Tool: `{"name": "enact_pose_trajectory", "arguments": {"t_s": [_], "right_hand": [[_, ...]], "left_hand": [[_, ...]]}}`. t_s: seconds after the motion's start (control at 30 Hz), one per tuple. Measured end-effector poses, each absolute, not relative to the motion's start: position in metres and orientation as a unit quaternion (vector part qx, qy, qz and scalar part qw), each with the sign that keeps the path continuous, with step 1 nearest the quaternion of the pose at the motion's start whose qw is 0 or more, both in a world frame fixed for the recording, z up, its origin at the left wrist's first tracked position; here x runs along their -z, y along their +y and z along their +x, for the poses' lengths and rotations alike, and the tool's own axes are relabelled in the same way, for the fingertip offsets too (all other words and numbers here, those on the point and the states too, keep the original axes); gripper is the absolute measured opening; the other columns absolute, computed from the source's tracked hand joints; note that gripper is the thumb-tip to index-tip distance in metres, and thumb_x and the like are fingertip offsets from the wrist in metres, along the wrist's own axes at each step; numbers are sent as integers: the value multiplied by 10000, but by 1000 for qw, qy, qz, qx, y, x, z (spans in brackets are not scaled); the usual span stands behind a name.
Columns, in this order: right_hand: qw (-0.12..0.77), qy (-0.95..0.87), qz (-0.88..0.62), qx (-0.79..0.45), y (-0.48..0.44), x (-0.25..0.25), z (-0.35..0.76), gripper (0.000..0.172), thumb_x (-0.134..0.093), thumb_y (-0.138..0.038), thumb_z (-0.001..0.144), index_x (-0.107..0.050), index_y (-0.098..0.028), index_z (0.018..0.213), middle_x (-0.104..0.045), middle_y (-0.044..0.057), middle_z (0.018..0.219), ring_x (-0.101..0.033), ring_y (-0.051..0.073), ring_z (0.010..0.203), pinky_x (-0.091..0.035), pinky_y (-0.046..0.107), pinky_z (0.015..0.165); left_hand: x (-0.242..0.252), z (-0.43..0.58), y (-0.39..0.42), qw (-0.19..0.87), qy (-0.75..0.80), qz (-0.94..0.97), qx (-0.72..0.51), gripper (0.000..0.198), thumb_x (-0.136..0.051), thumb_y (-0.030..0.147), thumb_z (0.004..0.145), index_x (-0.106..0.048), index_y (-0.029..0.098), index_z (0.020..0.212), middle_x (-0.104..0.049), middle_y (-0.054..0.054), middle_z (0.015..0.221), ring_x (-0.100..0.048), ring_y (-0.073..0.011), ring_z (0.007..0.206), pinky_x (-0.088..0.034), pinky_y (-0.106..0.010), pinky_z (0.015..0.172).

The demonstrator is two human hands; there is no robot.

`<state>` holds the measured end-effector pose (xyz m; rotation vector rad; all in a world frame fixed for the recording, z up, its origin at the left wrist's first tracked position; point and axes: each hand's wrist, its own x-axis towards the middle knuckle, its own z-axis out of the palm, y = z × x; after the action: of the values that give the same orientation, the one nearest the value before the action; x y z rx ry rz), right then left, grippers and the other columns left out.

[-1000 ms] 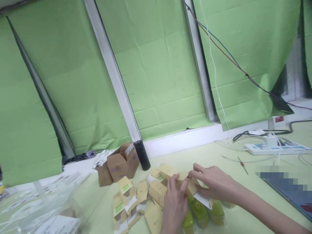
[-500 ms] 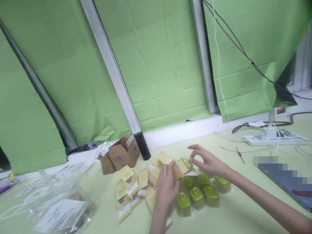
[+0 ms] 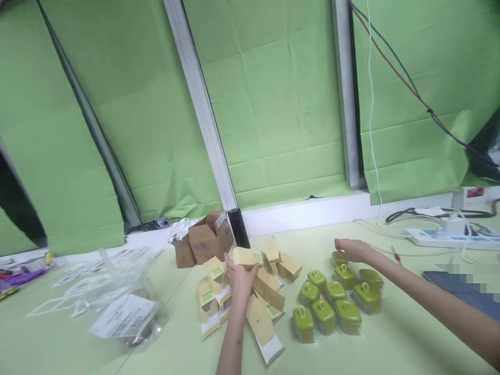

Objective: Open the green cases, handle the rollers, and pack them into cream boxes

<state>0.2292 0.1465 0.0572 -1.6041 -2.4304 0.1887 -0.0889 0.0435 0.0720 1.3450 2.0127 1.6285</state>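
My left hand (image 3: 239, 276) holds a small tan carton (image 3: 247, 257) with a green label, lifted over a heap of similar cartons (image 3: 250, 297) on the pale green table. My right hand (image 3: 350, 250) reaches out over the far end of a group of several small jars with green lids (image 3: 336, 304), its fingers curled down onto the farthest jar (image 3: 339, 259). Whether it grips that jar is unclear.
A brown cardboard box (image 3: 205, 242) and a black cylinder (image 3: 238, 234) stand behind the cartons. A clear plastic bag with papers (image 3: 121, 312) lies at the left. A power strip (image 3: 449, 237) with cables and a dark tablet (image 3: 464, 286) are at the right. Green curtains hang behind.
My left hand has carried a carton away to the left, over the heap. My right hand has let go and moved right to the far jar. The view has tilted down and shifted.
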Motion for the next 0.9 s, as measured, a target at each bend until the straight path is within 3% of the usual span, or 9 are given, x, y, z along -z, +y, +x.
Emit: {"name": "enact_pose_trajectory", "arguments": {"t_s": [0.1, 0.2, 0.27, 0.4, 0.53, 0.7, 0.83, 0.9], "right_hand": [[143, -864, -481, -36, 119, -61, 222, 258, -540, -272, 902, -555, -172, 1139, -572, 77, 1181, -590, 211, 996, -488, 420, 844], [171, -913, -370, -32, 78, -56, 202, 189, -497, -248, 907, -606, -228, 1060, -590, 43, 1157, -568, 189, 1054, -463, 347, 908], [179, -930, -318, -26, 52, -47, 183, 169, -513, -281, 896, -621, -261, 1025, -626, 9, 1073, -591, 178, 1010, -477, 328, 882], [188, -942, -277, 26, 28, -28, 151, 334, -561, -454, 843, -590, -179, 1031, -629, 73, 963, -604, 233, 878, -498, 383, 762], [170, -955, -226, 95, 41, -18, 142, 390, -490, -540, 850, -589, -164, 880, -626, 70, 819, -596, 225, 698, -473, 365, 628], [151, -964, -168, 142, 58, -15, 144, 456, -407, -607, 848, -555, -177, 825, -591, -13, 593, -425, 109, 350, -257, 232, 355], [164, -963, -146, 156, 51, -17, 135, 337, -398, -479, 927, -533, -186, 831, -570, -40, 525, -369, 83, 313, -180, 232, 335], [173, -963, -132, 159, 43, -17, 130, 279, -362, -381, 966, -525, -187, 850, -595, -33, 556, -378, 78, 323, -167, 239, 339]], "left_hand": [[-54, -84, 17, 63, 707, 462, -531, 886, -699, 315, 600, -238, 56, 1311, -149, -295, 1466, -71, -376, 1381, -148, -475, 1098], [-15, -75, -22, 45, 731, 513, -448, 958, -695, 374, 600, -203, 31, 1347, -205, -321, 1442, -128, -405, 1366, -129, -524, 1092], [15, -66, -45, 5, 732, 555, -396, 1004, -669, 447, 634, -143, 56, 1394, -128, -293, 1478, -71, -395, 1378, -116, -544, 1088], [44, -56, -53, 37, 708, 635, -305, 795, -645, 398, 693, -296, 234, 1389, -177, -135, 1512, -37, -367, 1387, 9, -610, 1062], [18, -77, -28, 106, 661, 683, -292, 604, -542, 336, 786, -380, 210, 1353, -285, -101, 1484, -96, -308, 1394, -65, -528, 1098], [-22, -85, -20, 157, 618, 695, -333, 898, -721, 242, 589, -289, 238, 1376, -308, -118, 1458, -180, -311, 1368, -155, -494, 1098], [-17, -44, -25, 359, 544, 651, -390, 1120, -827, 225, 451, -180, 206, 1364, -352, -174, 1378, -413, -293, 1232, -354, -414, 1017], [-6, -24, -26, 451, 517, 597, -417, 973, -801, 177, 487, -260, 196, 1295, -485, -152, 1243, -560, -268, 1063, -462, -374, 889]]}}
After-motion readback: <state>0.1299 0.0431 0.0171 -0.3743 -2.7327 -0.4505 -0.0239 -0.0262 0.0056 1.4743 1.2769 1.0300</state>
